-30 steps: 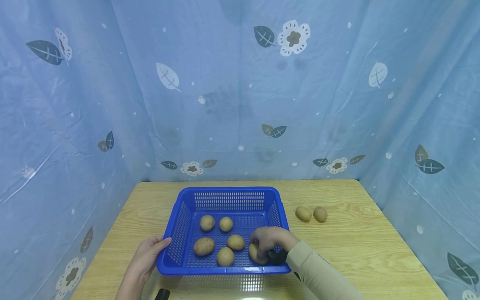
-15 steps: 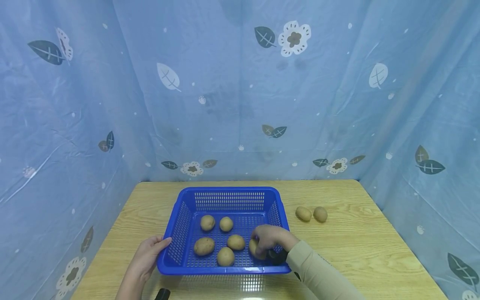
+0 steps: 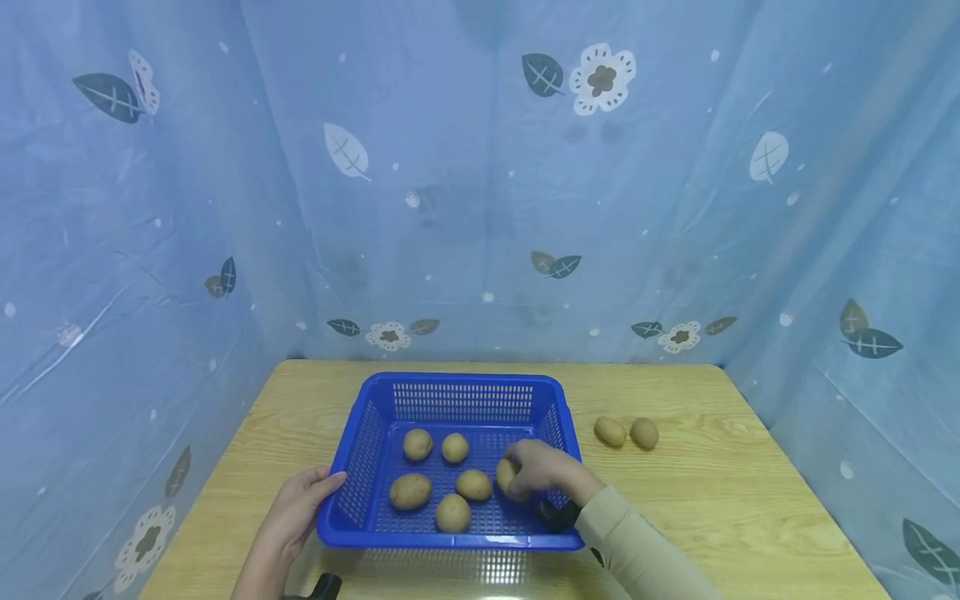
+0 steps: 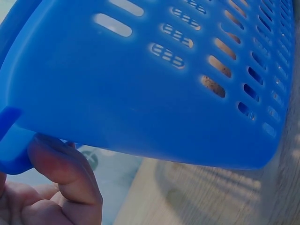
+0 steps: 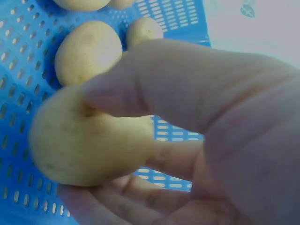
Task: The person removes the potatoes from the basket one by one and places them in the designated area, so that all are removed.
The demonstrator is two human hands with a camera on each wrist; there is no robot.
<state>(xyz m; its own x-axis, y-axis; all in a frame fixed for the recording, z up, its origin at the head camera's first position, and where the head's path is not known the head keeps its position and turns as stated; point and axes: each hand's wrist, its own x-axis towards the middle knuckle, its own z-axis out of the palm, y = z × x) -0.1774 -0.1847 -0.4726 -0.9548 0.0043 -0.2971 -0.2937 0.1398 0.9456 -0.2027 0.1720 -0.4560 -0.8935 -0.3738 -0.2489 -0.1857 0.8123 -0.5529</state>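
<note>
A blue plastic basket [image 3: 450,541] stands on the table. My left hand [image 3: 296,510] grips its rim at the left front corner; in the left wrist view, curled fingers [image 4: 65,173] lie at the edge of the basket wall [image 4: 117,98]. Over the right part of the basket, my right hand [image 3: 546,468] holds a potato [image 3: 506,476]. The right wrist view has this potato [image 5: 89,140] pinched between thumb and fingers. Several other potatoes lie on the basket floor, among them a large oval potato [image 3: 410,492] and a round potato [image 3: 453,513].
Two more potatoes sit on the table right of the basket, an oval potato [image 3: 610,432] and a rounder brown potato [image 3: 644,433]. Blue patterned curtains [image 3: 480,208] surround the wooden table [image 3: 712,492] at the back and sides.
My right hand has lifted slightly and moved toward the back of the basket with the potato in its grasp. The left hand stays on the rim. The head view has shifted a little.
</note>
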